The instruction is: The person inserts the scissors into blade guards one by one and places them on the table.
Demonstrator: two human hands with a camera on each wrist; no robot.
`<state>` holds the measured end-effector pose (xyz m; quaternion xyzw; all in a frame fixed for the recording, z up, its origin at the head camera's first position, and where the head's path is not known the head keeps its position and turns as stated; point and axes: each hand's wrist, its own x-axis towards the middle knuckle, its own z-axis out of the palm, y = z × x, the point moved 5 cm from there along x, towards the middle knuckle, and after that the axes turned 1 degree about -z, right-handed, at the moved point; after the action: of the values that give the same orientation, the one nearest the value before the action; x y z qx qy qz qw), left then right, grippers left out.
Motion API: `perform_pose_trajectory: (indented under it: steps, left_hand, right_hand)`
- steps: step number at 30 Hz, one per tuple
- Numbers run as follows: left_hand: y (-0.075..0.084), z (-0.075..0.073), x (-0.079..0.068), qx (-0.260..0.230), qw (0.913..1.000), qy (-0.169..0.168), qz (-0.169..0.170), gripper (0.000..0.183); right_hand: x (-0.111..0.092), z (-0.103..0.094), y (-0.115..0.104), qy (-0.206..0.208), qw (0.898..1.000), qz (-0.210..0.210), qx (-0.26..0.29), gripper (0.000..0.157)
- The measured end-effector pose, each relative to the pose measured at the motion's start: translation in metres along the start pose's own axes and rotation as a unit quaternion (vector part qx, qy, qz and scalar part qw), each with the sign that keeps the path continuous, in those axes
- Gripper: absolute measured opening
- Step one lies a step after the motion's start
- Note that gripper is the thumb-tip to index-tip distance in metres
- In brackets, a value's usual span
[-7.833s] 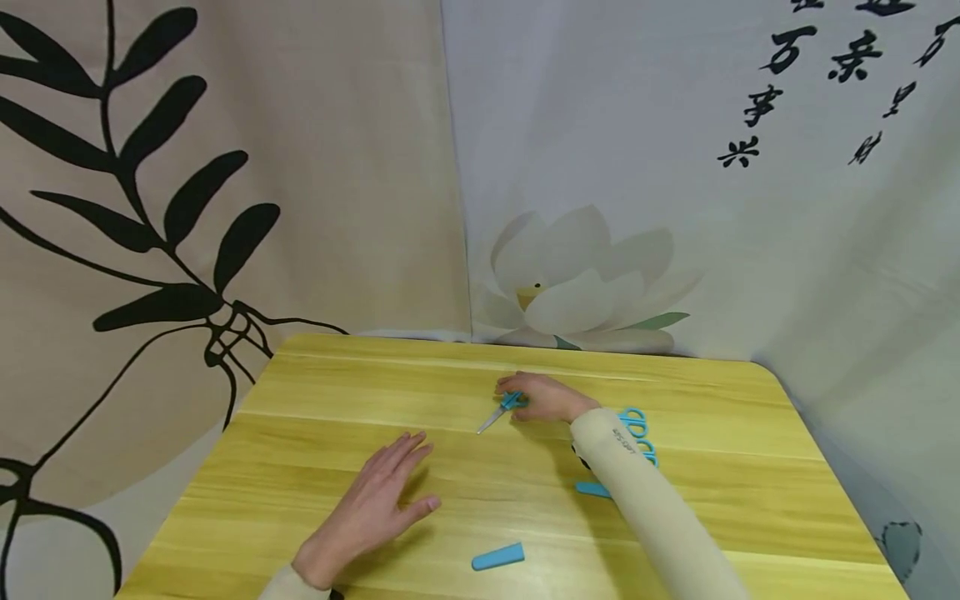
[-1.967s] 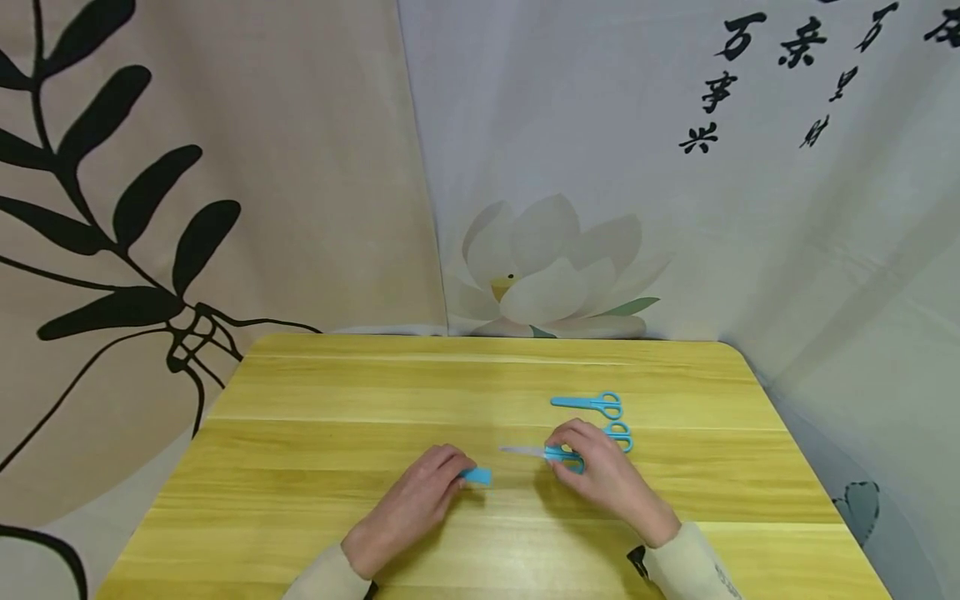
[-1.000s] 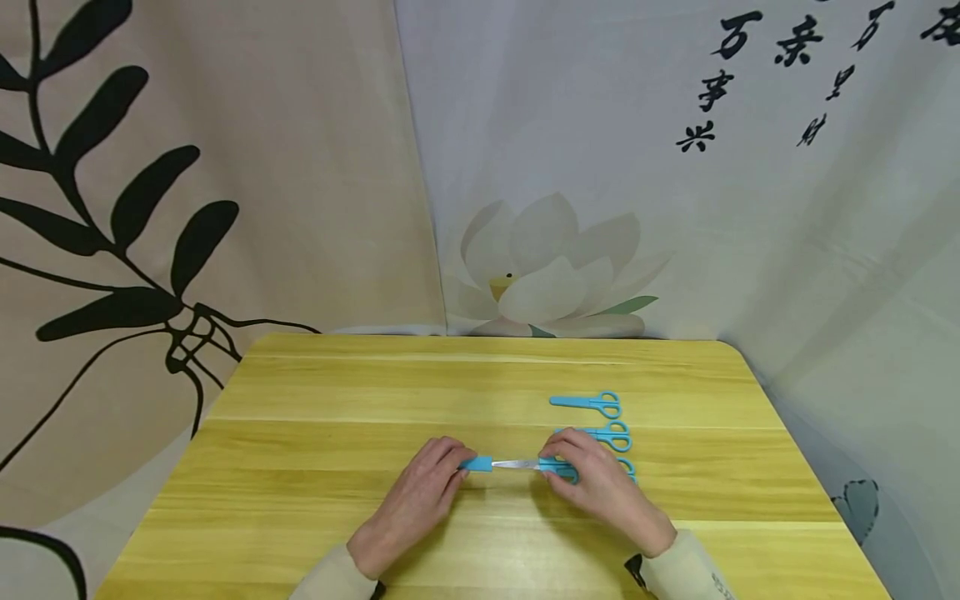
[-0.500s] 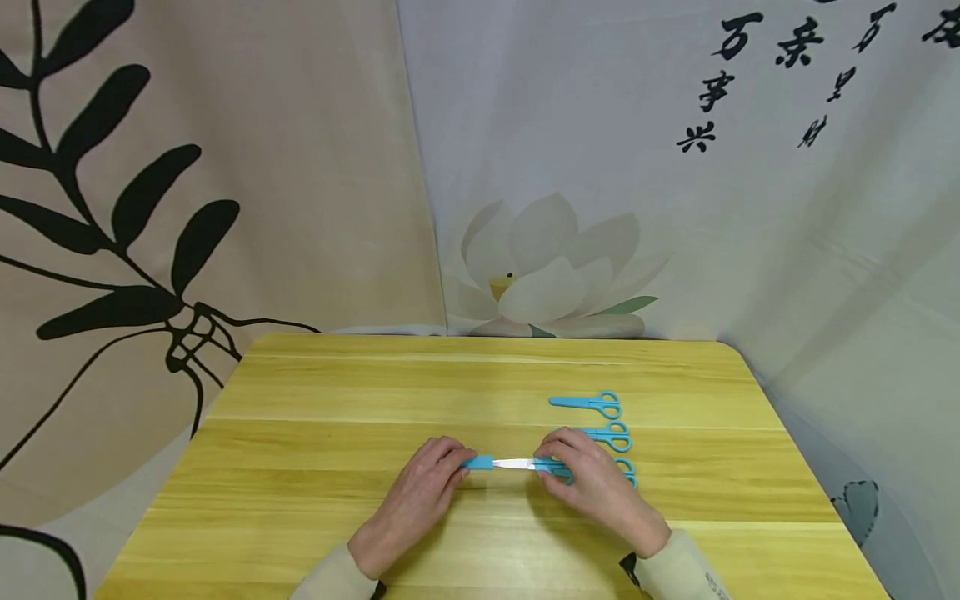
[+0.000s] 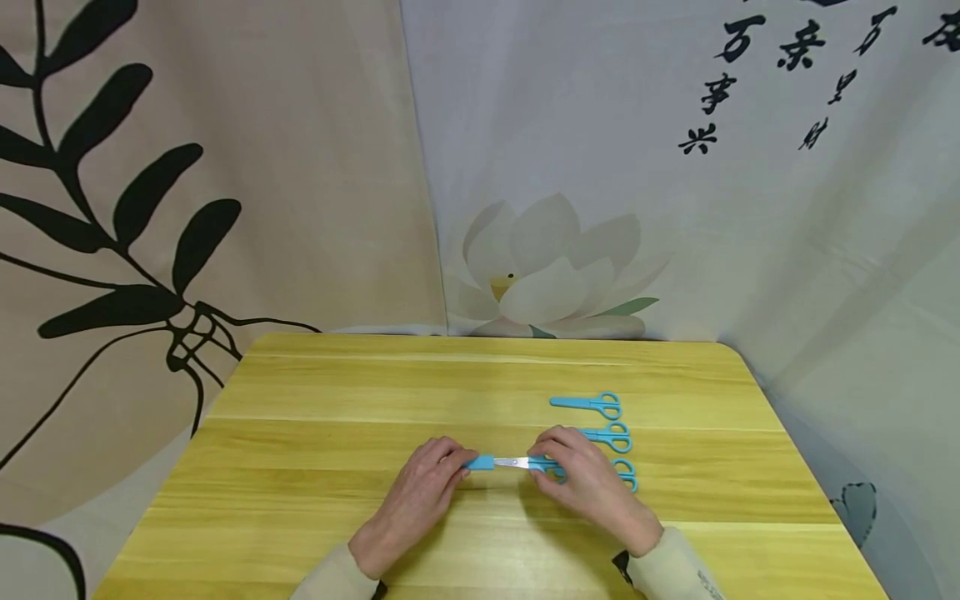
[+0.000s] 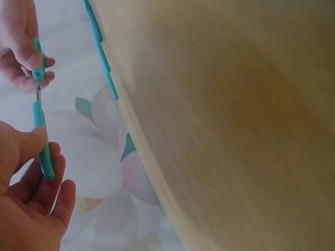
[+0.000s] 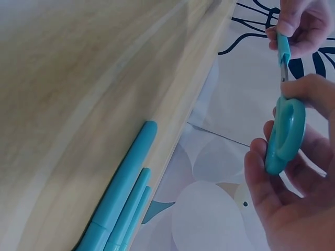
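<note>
My left hand (image 5: 420,492) pinches a blue blade cover (image 5: 482,462) between thumb and fingers. Facing it, my right hand (image 5: 588,483) grips a pair of scissors (image 5: 538,463) by the blue handles. The tip of the metal blade is inside the cover's mouth, and a short bare stretch (image 5: 513,462) shows between the two hands. In the left wrist view the cover (image 6: 42,120) spans my thumb and fingertips. The right wrist view shows the scissors' handle loops (image 7: 290,125) against my curled fingers.
On the wooden table (image 5: 337,392), three more blue scissors lie roughly parallel at the right: a far covered pair (image 5: 585,403), a middle pair (image 5: 611,436) and a near pair (image 5: 627,475). My right hand partly hides the nearer two. A printed curtain (image 5: 337,167) hangs behind.
The cover lay on the table at first; my left hand has since picked it up. My right hand has brought the scissors to it and moved left, so less bare blade shows.
</note>
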<state>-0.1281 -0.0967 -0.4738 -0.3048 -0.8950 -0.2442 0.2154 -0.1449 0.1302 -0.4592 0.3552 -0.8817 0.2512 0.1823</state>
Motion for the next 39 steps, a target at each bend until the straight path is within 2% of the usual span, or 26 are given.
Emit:
perform_pose_trajectory:
  steps: [25, 39]
  left_hand:
    - [0.002, 0.004, 0.002, -0.014, 0.9999, -0.006, 0.0, 0.024]
    - [0.003, 0.004, 0.001, -0.023, 0.9994, -0.027, -0.002, 0.021]
  right_hand:
    - [0.006, 0.005, -0.008, -0.012, 1.0, -0.008, 0.01, 0.022]
    - [0.009, 0.008, -0.013, -0.011, 1.0, -0.014, 0.022, 0.022]
